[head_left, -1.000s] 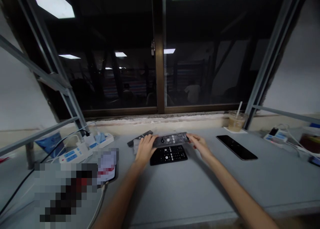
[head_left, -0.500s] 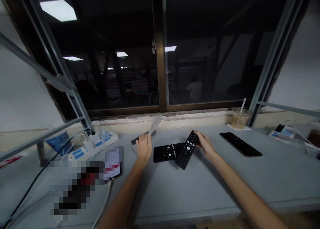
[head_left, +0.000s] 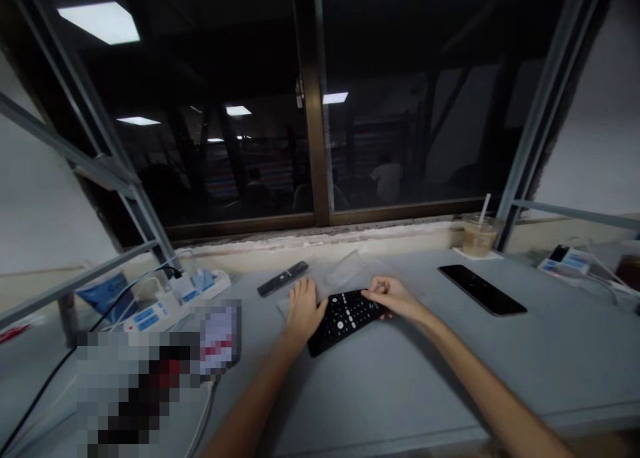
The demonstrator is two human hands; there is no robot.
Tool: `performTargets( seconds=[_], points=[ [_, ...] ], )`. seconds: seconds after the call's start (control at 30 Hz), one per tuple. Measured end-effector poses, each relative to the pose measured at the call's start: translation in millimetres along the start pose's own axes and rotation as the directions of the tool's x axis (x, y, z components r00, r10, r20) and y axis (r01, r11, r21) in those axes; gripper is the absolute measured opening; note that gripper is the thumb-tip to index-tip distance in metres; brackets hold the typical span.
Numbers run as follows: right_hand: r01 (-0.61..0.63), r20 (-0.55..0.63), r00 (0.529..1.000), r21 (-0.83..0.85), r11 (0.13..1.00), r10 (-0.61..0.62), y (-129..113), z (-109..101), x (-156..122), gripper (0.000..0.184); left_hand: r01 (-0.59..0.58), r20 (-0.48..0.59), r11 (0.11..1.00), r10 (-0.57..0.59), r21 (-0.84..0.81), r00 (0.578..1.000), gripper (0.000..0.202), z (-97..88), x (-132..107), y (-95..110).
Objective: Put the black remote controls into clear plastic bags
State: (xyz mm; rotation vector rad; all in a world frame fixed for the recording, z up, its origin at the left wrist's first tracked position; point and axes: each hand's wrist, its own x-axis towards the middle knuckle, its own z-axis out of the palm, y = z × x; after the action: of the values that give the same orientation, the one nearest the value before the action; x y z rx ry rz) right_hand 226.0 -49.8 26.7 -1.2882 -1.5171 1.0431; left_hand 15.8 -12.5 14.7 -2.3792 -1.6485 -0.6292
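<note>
Two black remote controls (head_left: 345,319) lie side by side on the grey table in front of me, close together and angled up to the right. My right hand (head_left: 395,299) grips their right end, thumb and bent fingers on top and a fingertip showing below. At their left end rests my left hand (head_left: 303,311), its fingers stretched forward and its thumb against the edge of the remotes. Just beyond that hand is another slim dark remote control (head_left: 283,279). A crumpled clear plastic bag (head_left: 347,269) lies behind the pair, partly hidden by them.
On the right are a dark phone (head_left: 481,290) and a lidded drink cup (head_left: 480,237) with a straw. A power strip (head_left: 175,305) with plugs and cables runs along the left, near a charging phone (head_left: 220,338), partly pixelated. A window (head_left: 240,111) rises behind the table.
My left hand has let go of the plastic bag, which now lies behind the remotes, and moved to their left end. My right hand has brought its remote alongside the other one.
</note>
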Motion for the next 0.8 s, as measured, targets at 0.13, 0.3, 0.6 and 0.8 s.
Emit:
performTargets(
  seconds=[0.13,0.3,0.6,0.8],
  points=[
    [0.013,0.067,0.998,-0.187,0.982,0.0,-2,-5,-5,0.031,-0.04,0.092,0.999,0.04,0.004,0.995,0.021,6.7,-4,9],
    [0.065,0.119,0.993,-0.364,0.929,-0.023,-1,-7,-8,0.027,-0.048,0.114,0.999,0.048,-0.003,0.992,0.02,10.0,-4,6],
    [0.042,0.212,0.975,-0.46,0.887,0.064,5,-13,-11,0.048,-0.044,0.133,0.999,0.044,-0.008,0.99,0.018,11.8,-7,13],
    [0.037,0.193,0.98,-0.442,0.896,0.055,7,-14,-13,0.043,-0.023,0.094,1.0,0.024,-0.019,0.995,0.015,8.9,-3,10]
  ],
)
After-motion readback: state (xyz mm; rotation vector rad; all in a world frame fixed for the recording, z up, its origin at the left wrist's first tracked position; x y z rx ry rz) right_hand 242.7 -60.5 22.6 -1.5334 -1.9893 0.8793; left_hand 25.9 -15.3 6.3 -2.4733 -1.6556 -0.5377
